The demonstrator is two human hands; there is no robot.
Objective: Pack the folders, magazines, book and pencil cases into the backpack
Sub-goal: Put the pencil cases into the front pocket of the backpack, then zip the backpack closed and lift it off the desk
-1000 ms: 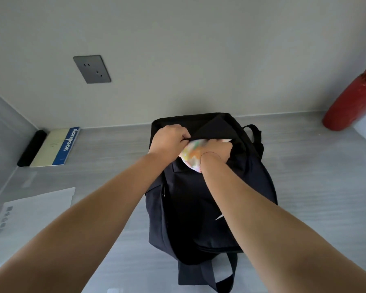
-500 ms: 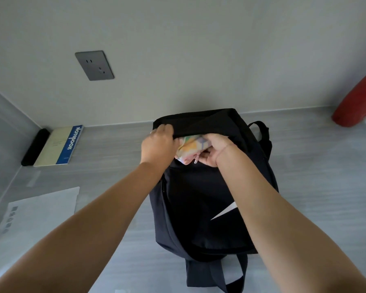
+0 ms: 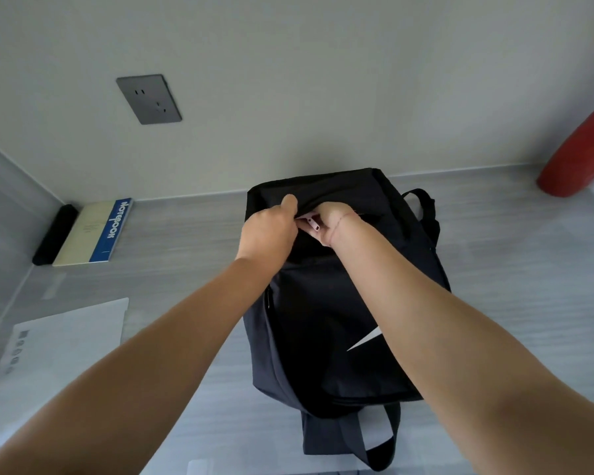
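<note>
Black fabric backpack (image 3: 316, 320), L hand (image 3: 268, 234) gripping

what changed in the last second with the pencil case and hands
The colourful pencil case has slid deeper into the black fabric backpack; only a pink sliver with its zip pull shows. The right hand followed it in, fingers now hidden. The left hand still grips the opening's edge. The blue-spined notebook and white sheet stayed put.

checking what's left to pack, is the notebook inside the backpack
No, the notebook lies on the table, well left of the backpack.
</note>
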